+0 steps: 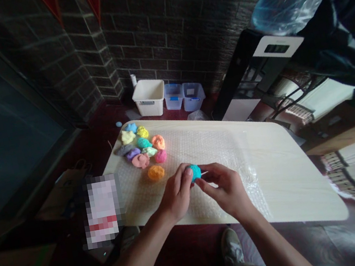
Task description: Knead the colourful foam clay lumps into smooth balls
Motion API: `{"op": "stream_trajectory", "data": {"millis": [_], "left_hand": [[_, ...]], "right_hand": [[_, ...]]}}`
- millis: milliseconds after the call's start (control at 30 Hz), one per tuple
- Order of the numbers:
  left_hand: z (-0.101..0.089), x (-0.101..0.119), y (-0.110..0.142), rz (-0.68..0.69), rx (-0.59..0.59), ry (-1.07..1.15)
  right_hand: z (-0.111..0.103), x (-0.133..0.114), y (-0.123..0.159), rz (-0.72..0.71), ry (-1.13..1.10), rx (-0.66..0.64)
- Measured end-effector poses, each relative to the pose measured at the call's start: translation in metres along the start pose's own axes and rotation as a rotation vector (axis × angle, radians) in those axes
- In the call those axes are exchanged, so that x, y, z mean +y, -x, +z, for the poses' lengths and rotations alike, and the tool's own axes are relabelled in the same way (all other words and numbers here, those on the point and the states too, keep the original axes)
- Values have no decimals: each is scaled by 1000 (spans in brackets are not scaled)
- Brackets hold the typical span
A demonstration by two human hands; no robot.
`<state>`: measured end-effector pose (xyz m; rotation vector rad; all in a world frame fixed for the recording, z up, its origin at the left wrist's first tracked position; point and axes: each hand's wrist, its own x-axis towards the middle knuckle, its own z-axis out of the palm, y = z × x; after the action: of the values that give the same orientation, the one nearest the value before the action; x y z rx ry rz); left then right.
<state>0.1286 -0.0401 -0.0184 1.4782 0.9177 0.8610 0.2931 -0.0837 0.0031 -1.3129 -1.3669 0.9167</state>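
Observation:
A small teal lump of modelling clay [195,172] is held above the bubble wrap [215,153] near the table's front. Around its left side wraps my left hand [178,191], the thumb pressing on it. My right hand [224,186] pinches it from the right with thumb and curled fingers. A thin white sliver shows between the right fingers; what it is I cannot tell. Closest to my left hand lies an orange clay lump [156,172]. Behind it sit several more lumps, among them pink [160,156], peach [158,142], salmon [140,160], purple [133,154] and yellow [142,132].
The pale wooden table [287,168] has rounded corners. On the floor behind it stand a white basket [149,96] and two clear bins [193,95]. A water dispenser [239,76] rises at the back right. A cardboard box [352,134] lies to the right.

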Motion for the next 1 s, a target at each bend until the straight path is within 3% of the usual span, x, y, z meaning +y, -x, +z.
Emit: {"op": "stream_trajectory", "data": {"millis": [367,667,1000], "left_hand": [[-2,7,3,121,-14,-170],[1,9,4,168,-35,-268],[-4,4,2,46,-21,-114]], "right_hand": [[10,0,1,64,-61,54],[14,4,4,58,46,157],[5,2,0,105,-216,20]]}}
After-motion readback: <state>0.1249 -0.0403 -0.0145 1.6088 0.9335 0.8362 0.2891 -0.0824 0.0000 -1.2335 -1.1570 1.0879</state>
